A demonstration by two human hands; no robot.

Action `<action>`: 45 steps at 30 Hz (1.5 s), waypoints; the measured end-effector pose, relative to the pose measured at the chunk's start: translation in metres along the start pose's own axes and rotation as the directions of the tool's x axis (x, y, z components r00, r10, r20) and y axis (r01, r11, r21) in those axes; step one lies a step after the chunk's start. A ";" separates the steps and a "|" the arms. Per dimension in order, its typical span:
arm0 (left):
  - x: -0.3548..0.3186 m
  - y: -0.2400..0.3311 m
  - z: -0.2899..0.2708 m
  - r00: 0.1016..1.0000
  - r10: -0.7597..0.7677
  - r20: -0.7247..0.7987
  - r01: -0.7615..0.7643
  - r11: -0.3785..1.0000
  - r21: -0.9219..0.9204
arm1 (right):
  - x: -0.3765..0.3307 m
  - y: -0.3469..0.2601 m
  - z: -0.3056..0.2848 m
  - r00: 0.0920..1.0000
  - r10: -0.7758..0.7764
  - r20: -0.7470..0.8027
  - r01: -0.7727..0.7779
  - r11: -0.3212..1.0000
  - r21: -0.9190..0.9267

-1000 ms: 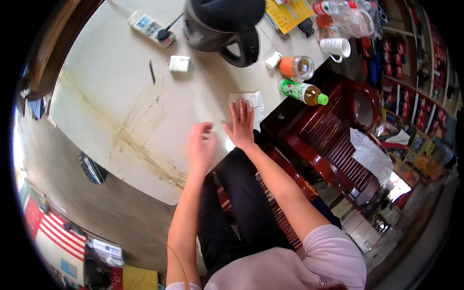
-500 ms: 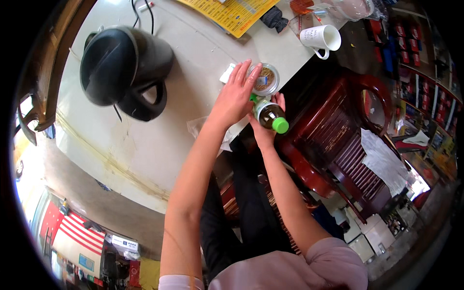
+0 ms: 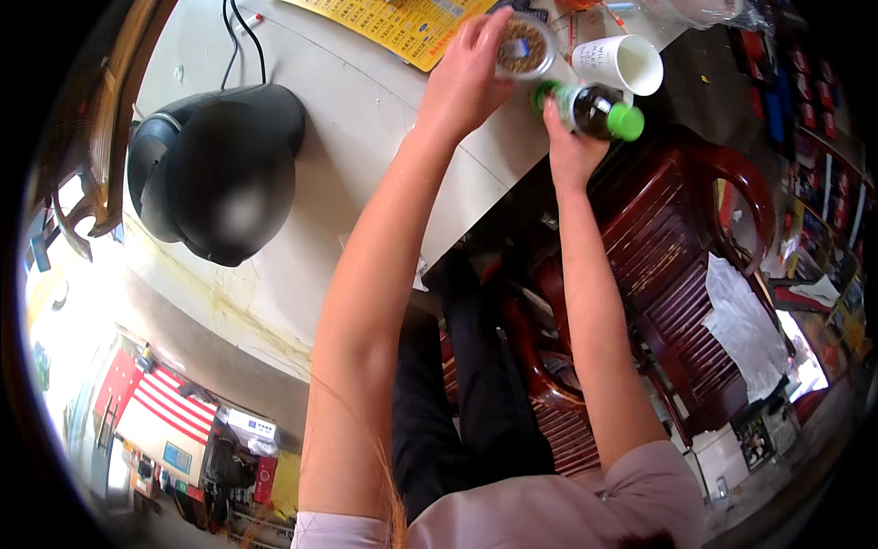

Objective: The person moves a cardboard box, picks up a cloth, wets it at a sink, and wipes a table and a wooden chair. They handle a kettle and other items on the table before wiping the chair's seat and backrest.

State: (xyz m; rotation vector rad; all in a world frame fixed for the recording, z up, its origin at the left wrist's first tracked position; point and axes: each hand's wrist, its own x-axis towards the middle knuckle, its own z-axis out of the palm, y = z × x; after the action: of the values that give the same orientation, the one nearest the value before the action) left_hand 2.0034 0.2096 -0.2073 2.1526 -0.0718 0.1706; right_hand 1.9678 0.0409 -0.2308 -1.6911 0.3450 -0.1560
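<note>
Counter (image 3: 366, 137): pale, carrying the rest. Kettle (image 3: 233, 165): dark, at left, presumably out of the arms' way. Bottle (image 3: 594, 108): green-capped, near the counter's right edge; right hand (image 3: 573, 151) clamped around its side, presumably for steadiness. Jar of brown granules (image 3: 523, 48): left of bottle; left hand (image 3: 466, 82) closed on its wall, top uncovered. Obscured: yellow sheet (image 3: 402, 26), cut off above; mug (image 3: 599, 62), handle partly behind bottle; bottle's label, blurred; whether either held item touches the counter, cannot tell.

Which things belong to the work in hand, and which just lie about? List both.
In use:
clear jar of brown bits, in the left hand
green-capped bottle, in the right hand

Lying about:
white mug
black kettle
yellow printed sheet
</note>
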 end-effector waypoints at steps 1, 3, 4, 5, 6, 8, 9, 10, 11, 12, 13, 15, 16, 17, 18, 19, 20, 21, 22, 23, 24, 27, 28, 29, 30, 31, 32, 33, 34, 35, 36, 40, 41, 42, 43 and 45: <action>-0.001 -0.001 0.004 0.999 -0.030 -0.039 0.030 1.000 0.001 | 0.010 0.003 0.003 0.999 0.033 0.005 -0.033 0.998 -0.051; -0.011 -0.005 0.006 0.990 -0.108 -0.096 0.111 0.993 0.030 | 0.019 0.008 0.009 0.996 -0.079 0.048 0.078 0.996 0.033; -0.022 -0.008 0.004 0.973 -0.158 -0.167 0.165 0.986 0.033 | 0.017 0.009 0.009 0.987 -0.133 0.086 0.131 0.991 0.023; -0.036 -0.011 0.002 0.950 -0.191 -0.246 0.203 0.979 0.026 | 0.007 0.008 0.010 0.994 -0.110 0.029 0.112 0.988 -0.105; -0.054 -0.017 -0.007 0.933 -0.248 -0.261 0.285 0.952 0.114 | -0.009 0.007 0.011 0.988 -0.154 -0.022 0.146 0.967 -0.211; -0.092 -0.026 -0.023 0.919 -0.294 -0.261 0.365 0.887 0.283 | -0.054 0.003 0.016 0.981 -0.186 -0.059 0.155 0.926 -0.345; -0.106 -0.031 -0.026 0.934 -0.269 -0.236 0.332 0.899 0.286 | -0.089 0.000 0.014 0.957 -0.285 0.058 0.271 0.800 -0.535; -0.120 -0.036 -0.028 0.929 -0.321 -0.182 0.363 0.886 0.289 | -0.124 -0.003 0.013 0.941 -0.237 0.241 0.333 0.767 -0.548; -0.130 -0.040 -0.031 0.910 -0.396 -0.121 0.414 0.864 0.286 | -0.160 -0.001 0.017 0.871 -0.224 0.437 0.443 0.744 -0.501; -0.135 -0.046 -0.033 0.912 -0.409 -0.043 0.406 0.878 0.253 | -0.190 0.006 0.027 0.858 -0.002 0.513 0.160 0.951 -0.264; -0.137 -0.052 -0.035 0.935 -0.346 -0.075 0.353 0.897 0.267 | -0.213 0.013 0.025 0.619 0.038 0.784 0.322 0.899 -0.298; -0.131 -0.066 -0.041 0.957 -0.273 -0.096 0.289 0.912 0.292 | -0.247 0.028 0.022 0.419 -0.112 0.901 0.656 0.724 -0.215; -0.126 -0.072 -0.047 0.957 -0.249 -0.147 0.283 0.910 0.303 | -0.254 0.036 0.020 0.373 -0.034 0.927 0.703 0.662 -0.259; -0.122 -0.078 -0.054 0.957 -0.246 -0.156 0.285 0.901 0.326 | -0.257 0.042 0.015 0.368 0.017 0.930 0.748 0.589 -0.307; -0.117 -0.084 -0.062 0.958 -0.229 -0.171 0.275 0.898 0.344 | -0.256 0.045 0.009 0.358 0.054 0.932 0.731 0.606 -0.315; -0.113 -0.089 -0.068 0.959 -0.202 -0.197 0.263 0.896 0.358 | -0.250 0.047 0.003 0.376 0.116 0.919 0.703 0.611 -0.365; -0.110 -0.092 -0.075 0.967 -0.165 -0.193 0.231 0.887 0.399 | -0.241 0.045 -0.004 0.421 0.130 0.898 0.671 0.622 -0.404; -0.109 -0.094 -0.079 0.964 -0.188 -0.186 0.246 0.896 0.370 | -0.231 0.041 -0.013 0.520 0.100 0.849 0.654 0.592 -0.470; -0.108 -0.094 -0.083 0.957 -0.211 -0.197 0.268 0.903 0.335 | -0.215 0.037 -0.019 0.625 0.015 0.781 0.608 0.618 -0.499; -0.108 -0.093 -0.086 0.954 -0.222 -0.200 0.275 0.914 0.298 | -0.201 0.031 -0.023 0.714 0.146 0.685 0.523 0.539 -0.660; -0.109 -0.091 -0.087 0.951 -0.234 -0.203 0.289 0.906 0.308 | -0.181 0.030 -0.025 0.796 0.085 0.599 0.496 0.474 -0.727; -0.104 -0.080 -0.083 0.943 -0.242 -0.227 0.304 0.906 0.296 | -0.115 0.038 -0.020 0.876 -0.134 0.463 0.449 0.575 -0.684; -0.100 -0.076 -0.080 0.958 -0.206 -0.200 0.261 0.916 0.305 | -0.099 0.045 -0.012 0.885 -0.187 0.427 0.439 0.645 -0.626; -0.094 -0.072 -0.074 0.960 -0.218 -0.178 0.265 0.916 0.303 | -0.089 0.052 -0.002 0.873 -0.218 0.435 0.477 0.565 -0.674; -0.087 -0.069 -0.068 0.961 -0.234 -0.146 0.268 0.919 0.290 | -0.079 0.061 0.009 0.874 -0.240 0.423 0.484 0.509 -0.712; -0.079 -0.067 -0.062 0.960 -0.247 -0.135 0.273 0.935 0.227 | -0.072 0.068 0.017 0.873 -0.263 0.411 0.488 0.449 -0.749; -0.071 -0.066 -0.055 0.959 -0.262 -0.113 0.277 0.948 0.154 | -0.068 0.074 0.025 0.875 -0.265 0.406 0.481 0.376 -0.792; -0.065 -0.064 -0.048 0.958 -0.274 -0.088 0.281 0.956 0.082 | -0.066 0.077 0.034 0.877 -0.267 0.399 0.470 0.302 -0.829; -0.058 -0.063 -0.040 0.972 -0.162 -0.170 0.180 0.979 0.095 | -0.071 0.078 0.041 0.843 -0.336 0.420 0.496 0.182 -0.849; -0.054 -0.062 -0.034 0.973 -0.140 -0.182 0.163 0.980 0.118 | -0.080 0.075 0.046 0.874 -0.238 0.424 0.478 0.265 -0.837; -0.050 -0.062 -0.028 0.975 -0.113 -0.192 0.141 0.980 0.139 | -0.087 0.070 0.049 0.867 -0.210 0.452 0.497 0.300 -0.814; -0.052 -0.057 -0.010 0.966 -0.072 -0.248 0.097 0.991 0.093 | -0.175 0.038 0.051 0.587 -0.078 0.806 0.626 0.675 -0.391; -0.055 -0.056 -0.008 0.968 -0.080 -0.238 0.106 0.989 0.101 | -0.194 0.033 0.051 0.454 -0.059 0.889 0.677 0.671 -0.301; -0.058 -0.054 -0.008 0.970 -0.087 -0.229 0.116 0.986 0.116 | -0.201 0.033 0.049 0.308 0.039 0.951 0.635 0.735 -0.236; -0.061 -0.052 -0.009 0.973 -0.130 -0.190 0.157 0.978 0.139 | -0.205 0.032 0.044 0.206 0.065 0.976 0.645 0.741 -0.186; -0.065 -0.047 -0.011 0.974 -0.222 -0.050 0.227 0.967 0.115 | -0.195 0.039 0.040 0.235 0.119 0.965 0.559 0.795 -0.235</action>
State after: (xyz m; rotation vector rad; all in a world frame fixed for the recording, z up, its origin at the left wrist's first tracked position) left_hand 1.9432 0.2438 -0.2504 2.2571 0.2084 0.0847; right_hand 1.7899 0.1355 -0.2566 -2.0567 -0.9584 0.8870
